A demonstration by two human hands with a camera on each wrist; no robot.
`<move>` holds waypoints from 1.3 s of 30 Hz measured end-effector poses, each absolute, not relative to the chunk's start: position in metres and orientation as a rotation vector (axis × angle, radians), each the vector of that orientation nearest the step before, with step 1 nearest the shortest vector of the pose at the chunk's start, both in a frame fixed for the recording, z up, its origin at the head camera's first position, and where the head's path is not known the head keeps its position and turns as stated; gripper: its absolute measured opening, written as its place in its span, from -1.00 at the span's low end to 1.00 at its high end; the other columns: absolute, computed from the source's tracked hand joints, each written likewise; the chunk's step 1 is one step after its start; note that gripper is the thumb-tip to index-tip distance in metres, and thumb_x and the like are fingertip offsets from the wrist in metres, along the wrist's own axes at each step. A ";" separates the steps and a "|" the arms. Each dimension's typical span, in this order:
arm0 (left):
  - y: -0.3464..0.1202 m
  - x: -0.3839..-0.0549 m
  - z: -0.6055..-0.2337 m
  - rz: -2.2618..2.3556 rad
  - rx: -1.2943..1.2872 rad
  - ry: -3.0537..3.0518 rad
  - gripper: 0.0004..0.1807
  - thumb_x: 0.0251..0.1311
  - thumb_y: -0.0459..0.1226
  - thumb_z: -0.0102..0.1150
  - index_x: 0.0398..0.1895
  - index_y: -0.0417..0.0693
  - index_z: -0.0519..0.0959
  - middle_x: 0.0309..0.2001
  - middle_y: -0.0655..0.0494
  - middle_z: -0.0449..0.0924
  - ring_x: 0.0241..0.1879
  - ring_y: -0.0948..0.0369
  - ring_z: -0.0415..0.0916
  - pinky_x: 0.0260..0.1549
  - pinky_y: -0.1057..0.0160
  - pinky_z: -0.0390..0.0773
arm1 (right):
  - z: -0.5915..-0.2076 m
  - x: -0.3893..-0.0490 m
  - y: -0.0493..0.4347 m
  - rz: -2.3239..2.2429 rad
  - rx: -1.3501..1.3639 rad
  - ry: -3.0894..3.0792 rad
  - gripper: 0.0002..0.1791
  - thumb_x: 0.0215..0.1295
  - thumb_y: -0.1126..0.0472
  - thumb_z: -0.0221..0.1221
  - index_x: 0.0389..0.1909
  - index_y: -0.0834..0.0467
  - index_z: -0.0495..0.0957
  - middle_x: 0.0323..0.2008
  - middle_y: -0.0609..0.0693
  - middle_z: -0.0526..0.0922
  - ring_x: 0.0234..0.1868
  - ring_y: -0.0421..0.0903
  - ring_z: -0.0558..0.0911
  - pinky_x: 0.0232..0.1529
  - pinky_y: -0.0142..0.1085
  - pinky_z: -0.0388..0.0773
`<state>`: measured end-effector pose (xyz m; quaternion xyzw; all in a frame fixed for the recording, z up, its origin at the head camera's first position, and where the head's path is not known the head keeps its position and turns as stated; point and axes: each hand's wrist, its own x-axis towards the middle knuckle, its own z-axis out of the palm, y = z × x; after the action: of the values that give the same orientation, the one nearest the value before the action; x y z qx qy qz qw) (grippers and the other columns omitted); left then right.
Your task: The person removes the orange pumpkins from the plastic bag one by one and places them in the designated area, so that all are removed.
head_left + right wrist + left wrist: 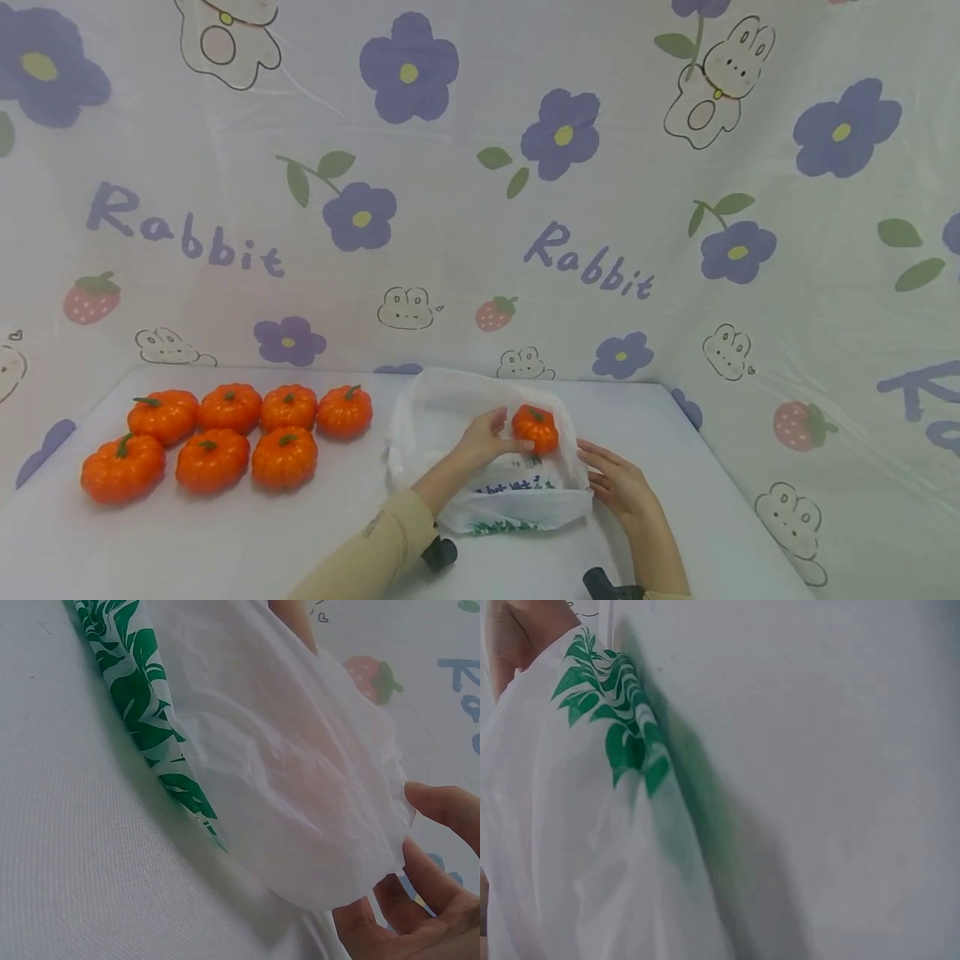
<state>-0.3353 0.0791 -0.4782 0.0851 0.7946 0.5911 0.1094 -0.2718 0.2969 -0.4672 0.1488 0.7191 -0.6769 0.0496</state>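
A white plastic bag [427, 400] with green leaf print [142, 690] lies on the table, its mouth spread open. Inside it sits a small orange pumpkin [537, 427] with a green stem. My left hand [483, 440] reaches into the bag at the pumpkin's left side, thumb along its lower front and the other fingers a little apart from it. Outside the bag's right edge, my right hand [615, 479] touches the plastic with extended fingertips [424, 870]. From the left wrist, the bag wall [577, 825] hides most of the left hand.
Several more orange pumpkins [210, 460] stand in two rows on the left of the white table [187, 550]. A patterned curtain [450, 275] with flowers and rabbits hangs behind the table. Dark wrist-camera mounts [441, 553] sit near both wrists.
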 end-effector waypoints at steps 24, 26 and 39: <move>0.105 -0.340 -0.484 1.706 0.138 2.458 -0.11 0.13 -0.13 0.37 0.47 -0.18 0.17 0.46 -0.17 0.22 0.44 -0.11 0.20 0.42 -0.11 0.25 | -0.467 -0.273 0.296 -2.071 0.454 2.187 -0.40 0.28 0.00 0.26 0.29 0.16 0.45 0.27 0.03 0.47 -0.05 -0.13 0.58 0.18 -0.30 0.54; 0.106 -0.341 -0.484 1.710 0.153 2.454 -0.12 0.13 -0.14 0.36 0.47 -0.18 0.16 0.46 -0.16 0.21 0.45 -0.11 0.20 0.43 -0.11 0.24 | -0.467 -0.273 0.296 -2.074 0.451 2.189 -0.40 0.28 0.00 0.26 0.29 0.16 0.46 0.21 -0.02 0.51 -0.07 -0.14 0.58 0.12 -0.35 0.54; 0.110 -0.342 -0.488 1.702 0.191 2.475 -0.15 0.15 -0.15 0.35 0.47 -0.16 0.17 0.47 -0.14 0.21 0.45 -0.10 0.20 0.43 -0.12 0.24 | -0.467 -0.272 0.299 -2.102 0.454 2.160 -0.42 0.27 0.04 0.27 0.28 0.17 0.47 0.06 -0.13 0.56 -0.13 -0.15 0.58 -0.07 -0.45 0.55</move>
<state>-0.3422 0.1103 -0.4879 0.0633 0.8206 0.5641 0.0658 -0.2717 0.2991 -0.4667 0.1487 0.7078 -0.6890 0.0468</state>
